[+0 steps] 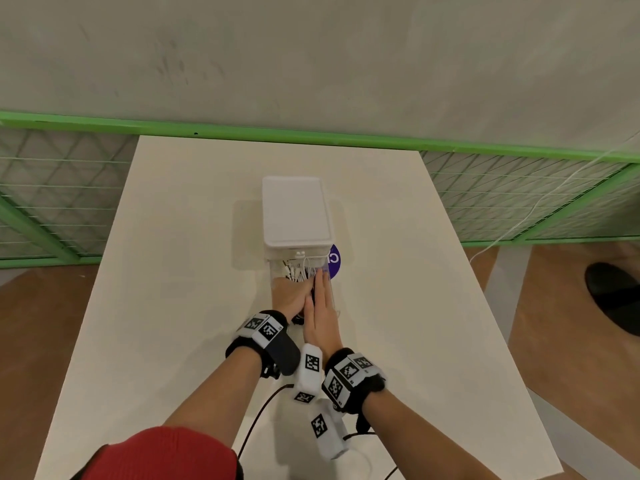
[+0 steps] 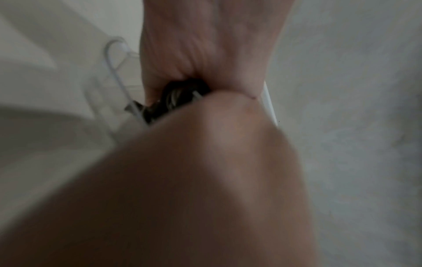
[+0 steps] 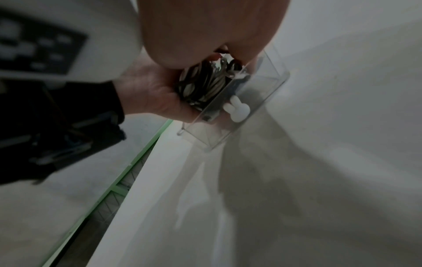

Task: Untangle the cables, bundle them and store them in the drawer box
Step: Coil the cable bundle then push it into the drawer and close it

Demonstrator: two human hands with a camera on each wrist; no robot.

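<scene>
The white drawer box (image 1: 294, 213) stands mid-table with its clear drawer (image 1: 331, 292) pulled out toward me. White cables (image 1: 301, 268) lie at the drawer's back. My left hand (image 1: 291, 297) is inside the drawer, its fingers curled round a coiled bundle of black and white cables (image 3: 205, 83). My right hand (image 1: 321, 292) lies flat beside it with straight fingers on the cables. In the right wrist view the drawer front (image 3: 258, 101) carries a white rabbit-shaped knob (image 3: 237, 109). The left wrist view is blurred and shows the dark bundle (image 2: 180, 95) in the grip.
A purple round sticker (image 1: 335, 259) lies on the white table (image 1: 173, 306) right of the drawer. Black leads (image 1: 263, 410) run from my wrist cameras. A green mesh fence (image 1: 52, 188) borders the table's far side. A dark shoe (image 1: 613, 299) is on the floor at right.
</scene>
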